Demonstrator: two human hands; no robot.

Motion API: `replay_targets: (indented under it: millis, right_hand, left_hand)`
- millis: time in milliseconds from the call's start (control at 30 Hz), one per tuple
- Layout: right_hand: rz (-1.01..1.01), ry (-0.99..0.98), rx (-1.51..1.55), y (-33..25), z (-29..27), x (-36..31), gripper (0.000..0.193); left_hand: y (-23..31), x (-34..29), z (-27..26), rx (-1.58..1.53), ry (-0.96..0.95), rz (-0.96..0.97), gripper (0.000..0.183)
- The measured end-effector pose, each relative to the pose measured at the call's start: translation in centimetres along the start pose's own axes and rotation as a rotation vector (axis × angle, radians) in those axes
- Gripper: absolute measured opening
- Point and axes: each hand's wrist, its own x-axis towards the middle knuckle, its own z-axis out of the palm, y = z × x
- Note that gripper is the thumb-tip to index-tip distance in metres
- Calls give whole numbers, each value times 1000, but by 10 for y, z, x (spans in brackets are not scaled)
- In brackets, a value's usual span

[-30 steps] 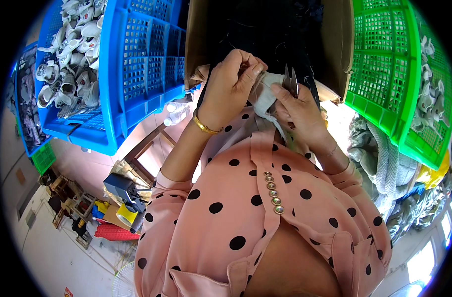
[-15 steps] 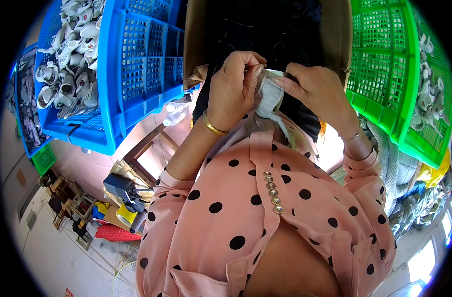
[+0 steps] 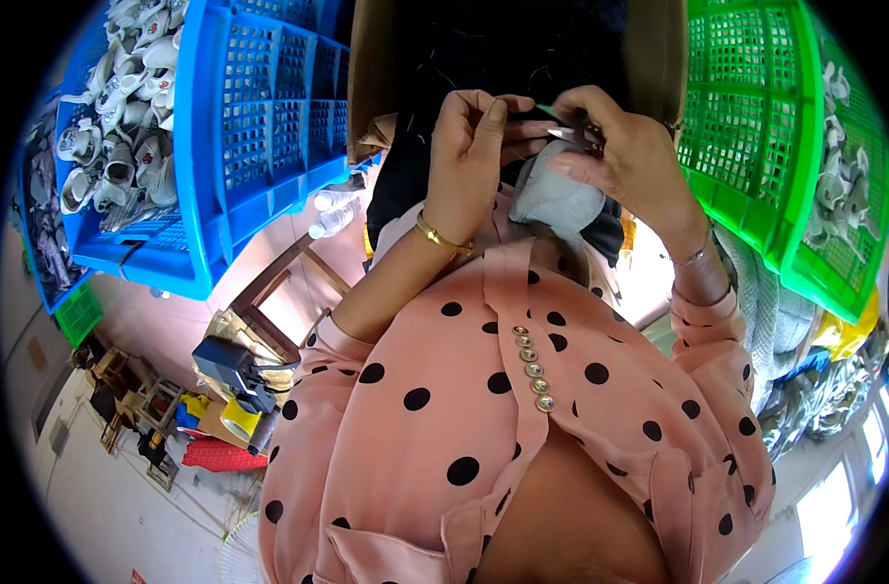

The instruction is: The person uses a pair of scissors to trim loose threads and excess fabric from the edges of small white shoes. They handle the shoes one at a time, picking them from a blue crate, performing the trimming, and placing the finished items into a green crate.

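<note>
A pale grey-white fabric shoe upper (image 3: 558, 200) hangs between my hands, in front of my chest. My left hand (image 3: 469, 146) is closed above and left of it, thumb pressed to the fingers; what it pinches is too small to make out. My right hand (image 3: 634, 161) curls round what look like small thread snips (image 3: 563, 132), with a pointed metal tip jutting left toward my left fingers. The right thumb lies over the upper's top edge. A small green bit shows between both hands. The right palm hides most of the snips.
Beyond my hands stands a cardboard box (image 3: 666, 58) with dark material inside. On the left, a blue plastic crate (image 3: 206, 195) holds several white shoe uppers (image 3: 123, 165). A green crate (image 3: 756, 229) with more uppers stands right. Grey fabric (image 3: 756, 321) hangs below it.
The shoe upper has turned and dropped a little, showing a rounder face. My right hand has curled, and a metal tip now shows at its fingers. My left thumb points more upward.
</note>
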Motion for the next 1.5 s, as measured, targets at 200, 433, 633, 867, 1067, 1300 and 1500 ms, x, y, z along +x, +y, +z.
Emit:
replay_targets:
  millis: [200, 433, 633, 867, 1067, 1300, 1500]
  right_hand:
    - [134, -406, 362, 26, -16, -3, 49]
    - [224, -195, 520, 53, 1, -15, 28]
    - [297, -77, 432, 58, 13, -20, 26]
    - [216, -110, 464, 48, 8, -19, 30]
    - [299, -96, 402, 51, 15, -21, 33]
    - [240, -50, 295, 39, 23, -22, 34]
    - [180, -53, 295, 34, 29, -22, 32]
  left_hand:
    - [-9, 3, -17, 107, -78, -74, 25]
    - [-15, -14, -31, 847, -357, 383, 35]
    - [-31, -3, -27, 708, -208, 351, 17]
    - [-25, 1, -28, 753, -289, 399, 9]
    - [-22, 2, -37, 353, -346, 36, 17]
    - [-7, 10, -15, -180, -353, -265, 18]
    - [-6, 4, -25, -320, -293, -299, 12]
